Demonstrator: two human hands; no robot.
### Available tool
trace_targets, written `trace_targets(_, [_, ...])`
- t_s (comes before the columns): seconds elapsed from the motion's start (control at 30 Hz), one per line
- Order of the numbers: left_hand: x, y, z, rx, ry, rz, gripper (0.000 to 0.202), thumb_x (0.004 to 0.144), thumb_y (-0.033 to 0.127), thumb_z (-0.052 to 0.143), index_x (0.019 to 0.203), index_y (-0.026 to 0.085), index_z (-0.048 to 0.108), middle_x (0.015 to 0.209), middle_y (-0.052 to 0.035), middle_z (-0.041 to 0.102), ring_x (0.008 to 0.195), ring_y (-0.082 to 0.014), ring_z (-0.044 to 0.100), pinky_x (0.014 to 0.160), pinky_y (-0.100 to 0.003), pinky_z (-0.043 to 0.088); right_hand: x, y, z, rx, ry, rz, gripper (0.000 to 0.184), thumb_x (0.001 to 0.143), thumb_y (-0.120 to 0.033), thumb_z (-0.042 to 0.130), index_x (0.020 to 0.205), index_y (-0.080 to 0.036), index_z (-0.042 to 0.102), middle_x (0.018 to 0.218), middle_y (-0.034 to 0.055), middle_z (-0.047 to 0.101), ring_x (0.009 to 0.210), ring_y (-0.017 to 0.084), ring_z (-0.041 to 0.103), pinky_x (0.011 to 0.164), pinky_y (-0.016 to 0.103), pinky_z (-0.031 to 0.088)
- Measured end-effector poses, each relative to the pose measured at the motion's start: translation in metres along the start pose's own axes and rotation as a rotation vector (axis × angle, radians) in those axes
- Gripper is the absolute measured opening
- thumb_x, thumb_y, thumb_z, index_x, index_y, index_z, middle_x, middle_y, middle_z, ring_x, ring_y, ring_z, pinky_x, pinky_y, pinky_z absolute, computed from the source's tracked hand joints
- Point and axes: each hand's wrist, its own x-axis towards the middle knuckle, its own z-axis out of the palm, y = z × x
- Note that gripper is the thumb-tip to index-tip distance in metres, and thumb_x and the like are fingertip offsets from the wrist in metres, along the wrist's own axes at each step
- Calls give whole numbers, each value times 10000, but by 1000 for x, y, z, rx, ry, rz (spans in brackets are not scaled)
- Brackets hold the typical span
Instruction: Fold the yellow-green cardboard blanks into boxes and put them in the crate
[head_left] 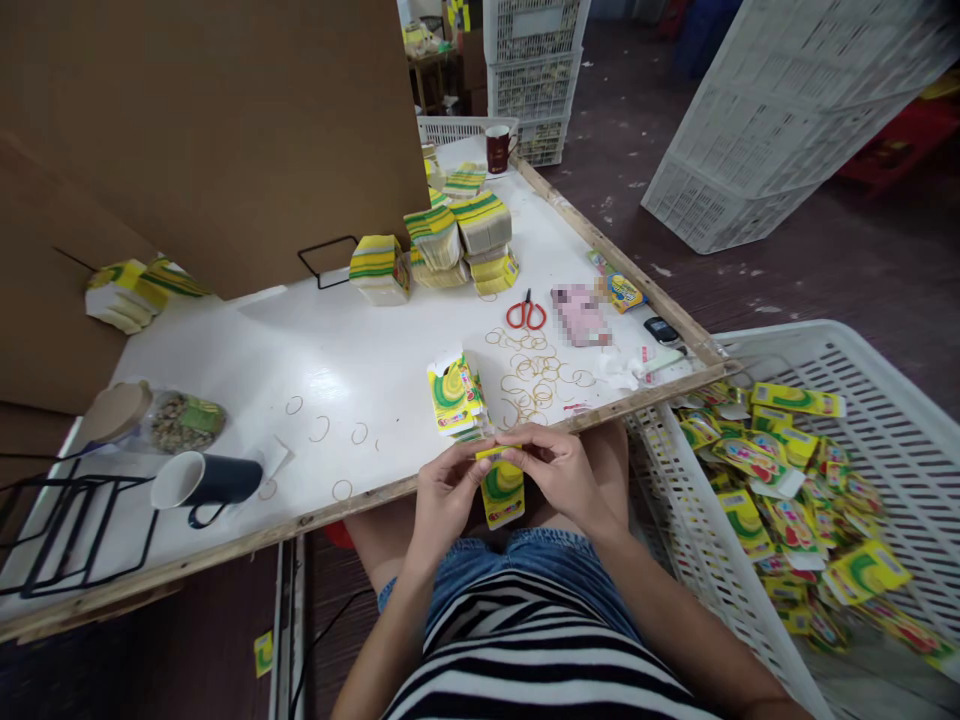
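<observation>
Between my two hands, at the table's front edge, is a small yellow and green cardboard box [503, 497], its lower end hanging over my lap. My left hand [452, 490] pinches its upper end from the left. On the other side, my right hand [561, 474] pinches the same end with thumb and fingers. Just beyond my fingertips, a small stack of flat yellow and green boxes [454, 396] lies on the white table [300, 360]. Many loose rubber bands [534, 375] are spread to the right of that stack.
Bundled flat boxes [435, 240] are piled at the back against a large brown cardboard sheet [225, 120]. Red-handled scissors [526, 312] lie mid-table. A dark mug [217, 480] lies tipped at left. To my right stands a white plastic basket [847, 350] holding many small boxes.
</observation>
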Motion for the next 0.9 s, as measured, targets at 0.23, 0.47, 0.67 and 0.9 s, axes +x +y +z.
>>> trace_targets(0.23, [1,7,13,62,41,223,147,761,186,705,876,251,770,925,-50,759,908,-238,683,884,-386,520,-10,-19,0,-118,87,-141,153,788,-153,677,817,-271,770,855,35,755,832,216,701,778,369,578])
trace_targets(0.47, [15,1,-19,445,86,398,478,803,179,663,1264,264,574,1356,-83,561,1280,-255,490,1088,-455,379,-16,-30,-73,-654,729,-444,117,803,-178,685,876,-237,756,914,61,724,887,257,665,855,484,511])
trace_targets(0.67, [38,-27,-55,991,67,391,246,830,171,620,1067,203,672,1266,-97,624,1217,-260,555,1060,-466,432,-7,-27,-100,-832,830,-420,190,812,-271,679,949,-154,739,963,131,680,944,273,623,752,411,512])
trace_targets(0.9, [46,-19,-58,997,72,321,149,798,183,665,923,216,739,1139,-73,702,1018,-246,673,921,-414,538,-5,-4,-25,-413,353,-41,226,842,-378,596,888,-198,725,885,66,733,811,208,663,728,326,519])
